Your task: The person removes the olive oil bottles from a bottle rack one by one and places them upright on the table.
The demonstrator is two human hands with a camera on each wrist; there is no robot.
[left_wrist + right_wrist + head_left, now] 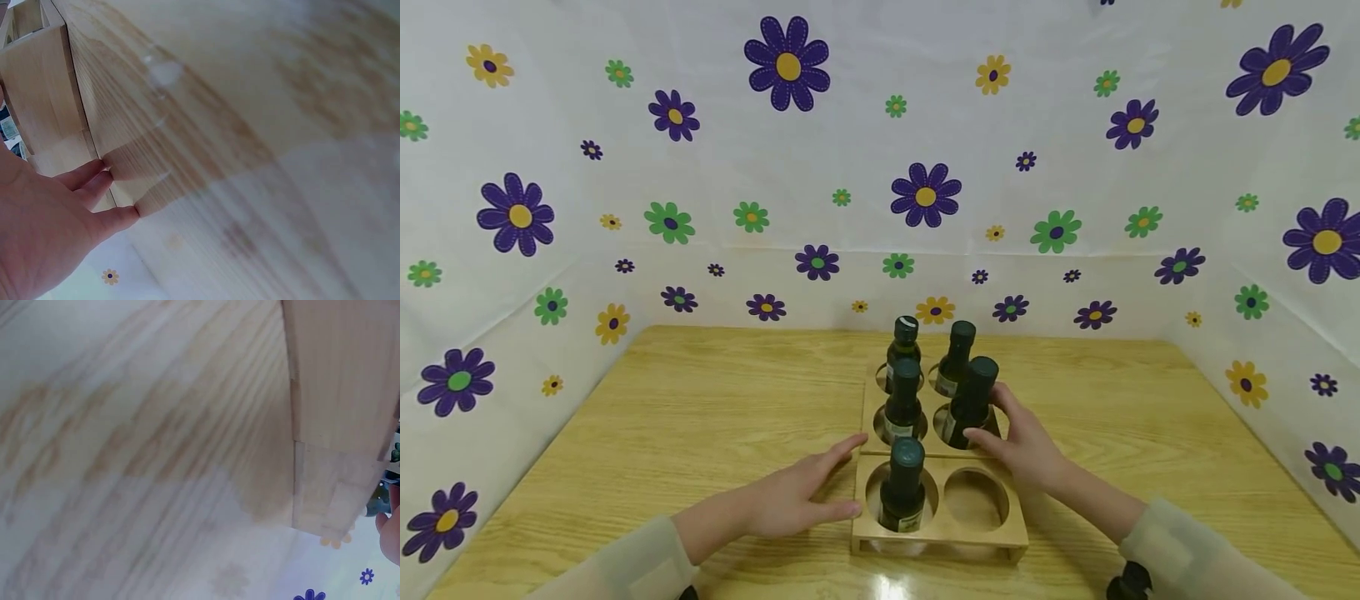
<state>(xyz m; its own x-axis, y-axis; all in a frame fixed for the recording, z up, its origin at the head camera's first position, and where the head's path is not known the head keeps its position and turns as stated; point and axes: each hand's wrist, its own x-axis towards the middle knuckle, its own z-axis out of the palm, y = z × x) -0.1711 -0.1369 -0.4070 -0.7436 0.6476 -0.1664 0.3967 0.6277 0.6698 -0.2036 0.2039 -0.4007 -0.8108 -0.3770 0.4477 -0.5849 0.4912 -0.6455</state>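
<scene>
A stepped wooden bottle rack (943, 533) with round holes stands on the table. Dark green bottles fill most of its holes: one front left (902, 487), one middle left (903, 400), two at the back (904, 350). My right hand (1026, 442) holds the middle-right bottle (972, 404) between thumb and fingers; the bottle sits in its hole, leaning slightly. In the right wrist view only a fingertip and part of a bottle (378, 500) show. My left hand (797, 496) has its fingers extended at the rack's left side; the left wrist view shows fingertips (125, 215) low near the tabletop.
The front-right hole (976, 500) holds no bottle. The wooden table (722, 400) extends on both sides of the rack. A white sheet with printed flowers (850, 150) hangs behind and at the sides.
</scene>
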